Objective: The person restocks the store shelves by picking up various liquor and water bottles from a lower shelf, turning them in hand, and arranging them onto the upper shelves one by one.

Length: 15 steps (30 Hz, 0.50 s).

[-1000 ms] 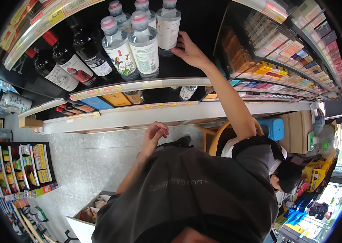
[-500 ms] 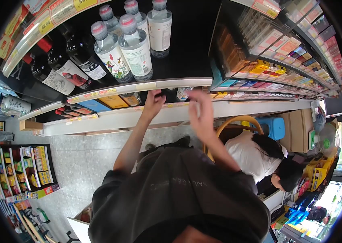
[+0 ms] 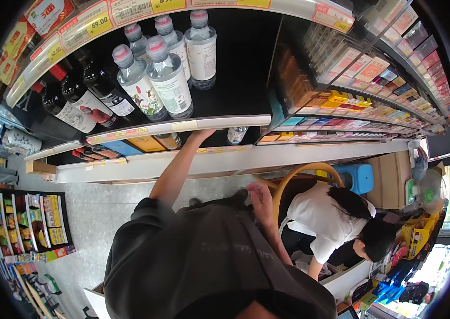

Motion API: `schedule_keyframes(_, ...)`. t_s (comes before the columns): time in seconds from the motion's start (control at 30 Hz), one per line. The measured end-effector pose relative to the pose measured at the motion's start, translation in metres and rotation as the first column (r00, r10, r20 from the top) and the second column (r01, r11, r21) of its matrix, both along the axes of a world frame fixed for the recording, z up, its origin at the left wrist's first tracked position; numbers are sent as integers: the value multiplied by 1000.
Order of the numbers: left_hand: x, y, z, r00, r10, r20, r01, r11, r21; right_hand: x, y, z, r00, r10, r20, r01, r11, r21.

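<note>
My left hand (image 3: 207, 133) reaches under the front edge of the upper shelf (image 3: 182, 126). Its fingers are hidden behind that edge, so what they touch does not show. On the lower level, to the right of it, stands a bottle (image 3: 237, 134) with a pale label. My right hand (image 3: 262, 204) is down in front of my body, near a curved wooden chair back (image 3: 302, 167). Its fingers are curled, and something small and pink shows at their tips, too unclear to name. Above my left hand, several clear bottles (image 3: 169, 87) with pink caps stand on the upper shelf.
Dark wine bottles (image 3: 78, 109) stand left on the upper shelf. Racks of small boxes (image 3: 342, 101) fill the right. A person in a white top (image 3: 320, 212) bends over a counter close on my right, beside a blue stool (image 3: 360, 178). A snack rack (image 3: 38, 218) stands at left.
My left hand has gone further in under the upper shelf edge. My right hand has drawn back from the shelf, down towards my body. The view has shifted slightly.
</note>
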<state>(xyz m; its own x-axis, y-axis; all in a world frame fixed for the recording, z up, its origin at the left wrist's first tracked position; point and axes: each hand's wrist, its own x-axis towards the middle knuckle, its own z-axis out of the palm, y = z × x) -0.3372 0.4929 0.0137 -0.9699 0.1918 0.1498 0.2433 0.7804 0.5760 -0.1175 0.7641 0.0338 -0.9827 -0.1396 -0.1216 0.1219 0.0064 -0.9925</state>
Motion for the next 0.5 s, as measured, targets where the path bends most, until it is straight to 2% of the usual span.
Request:
schedule_keyframes(0.07,17,1,0,993,-66,-93,79,986,149,-6,1,0,994,8,-111,-1,998,59)
schedule_keyframes(0.1,35,11,27,992,-6,-124,51,929,368,-10,1,1,993,10,-120,-4,998,55)
schedule_keyframes(0.17,55,10,32,993,38,-109,6,925,379,-13,-2,4,993,80,-82,-67,986,151)
schedule_keyframes(0.2,63,8,34,993,49,-111,-4,927,375,-16,-4,5,992,91,-84,-78,986,146)
schedule_keyframes(0.27,80,8,38,966,-9,-257,104,927,360,-24,-10,12,991,134,-5,-133,988,79)
schedule_keyframes(0.3,91,10,39,966,2,-258,92,930,355,-28,-13,18,989,147,-7,-146,986,74)
schedule_keyframes(0.37,109,16,61,900,-134,-415,258,931,259,-43,-20,54,953,258,-161,-221,951,215)
schedule_keyframes(0.4,120,16,75,900,-121,-420,245,935,257,-51,-20,65,923,331,-198,-270,921,282)
schedule_keyframes(0.43,133,17,99,901,-181,-395,284,934,218,-58,-25,80,918,340,-203,-278,918,282)
schedule_keyframes(0.5,150,21,151,901,-245,-357,327,926,190,-67,-33,105,819,402,-410,-233,885,403)
